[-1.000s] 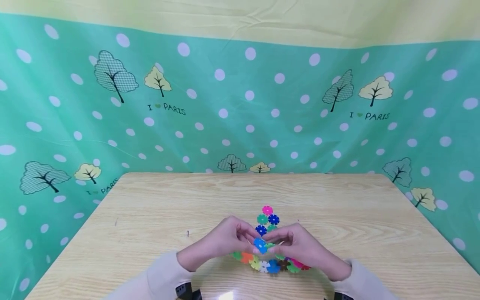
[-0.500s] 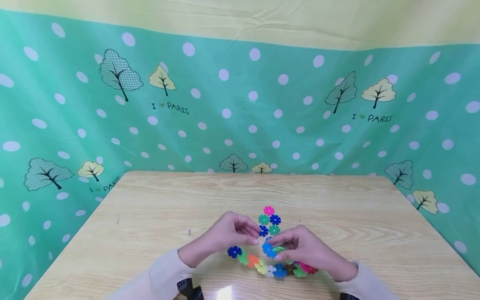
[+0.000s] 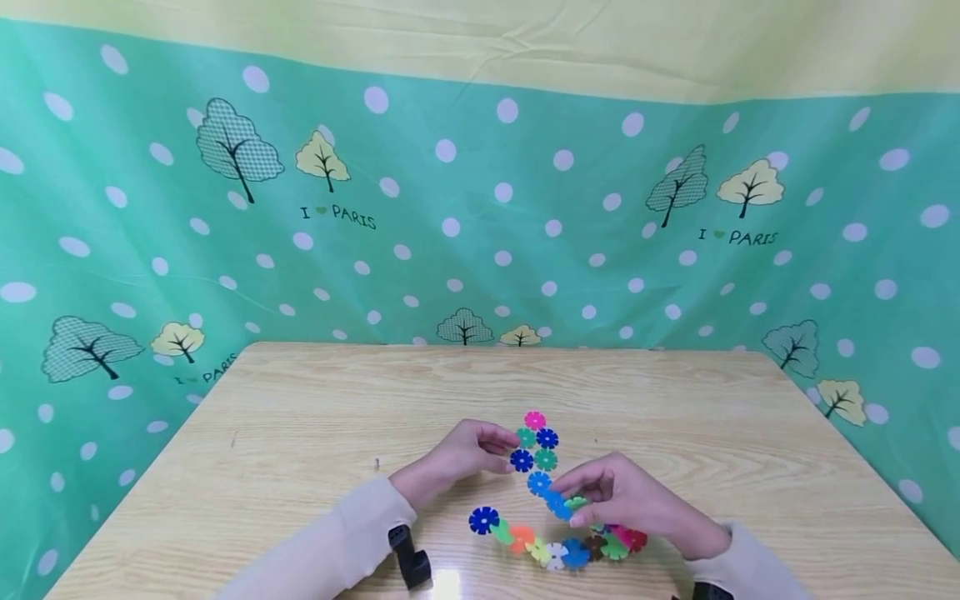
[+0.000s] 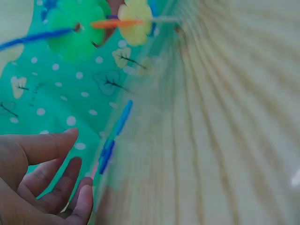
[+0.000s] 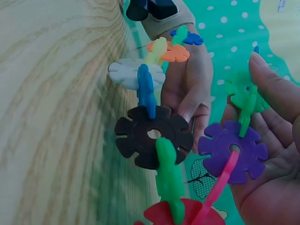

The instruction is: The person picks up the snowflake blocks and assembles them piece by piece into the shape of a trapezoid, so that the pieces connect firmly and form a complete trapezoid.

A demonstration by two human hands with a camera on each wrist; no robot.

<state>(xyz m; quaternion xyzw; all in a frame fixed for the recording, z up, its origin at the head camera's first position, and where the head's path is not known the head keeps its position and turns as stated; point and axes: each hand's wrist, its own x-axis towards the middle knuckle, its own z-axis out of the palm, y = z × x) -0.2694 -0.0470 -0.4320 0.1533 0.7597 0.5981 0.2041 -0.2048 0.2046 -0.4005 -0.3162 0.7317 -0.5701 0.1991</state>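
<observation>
A green cloth (image 3: pixel 480 225) with white spots and printed trees hangs behind everything, and in front of it spreads a pale wood-grain table (image 3: pixel 360 392). Two light sleeves reach in from the near side, the left sleeve (image 3: pixel 330 533) and the right sleeve (image 3: pixel 742 567).

Between the arms, toward the near side, curves a chain (image 3: pixel 576 553) of many-coloured notched discs, slotted into one another at angles. It bends round toward the right hand (image 3: pixel 626 500), whose fingers and thumb are nearly closed, pinching the chain at a light blue disc (image 3: pixel 558 506). The opposite end, a dark blue disc (image 3: pixel 483 521), sits nearer to me than the left hand (image 3: pixel 468 448) and apart from it. That left hand has hold of nothing: its fingers bend loosely, thumb apart.

Just beside its fingertips lie the flat discs (image 3: pixel 546 459), a small cluster beyond the chain; whether the fingertips touch them I cannot tell. A black device (image 3: pixel 409 557) sits at the left cuff. Smallest, a single pink disc (image 3: pixel 535 420) tops the cluster at its far end.
</observation>
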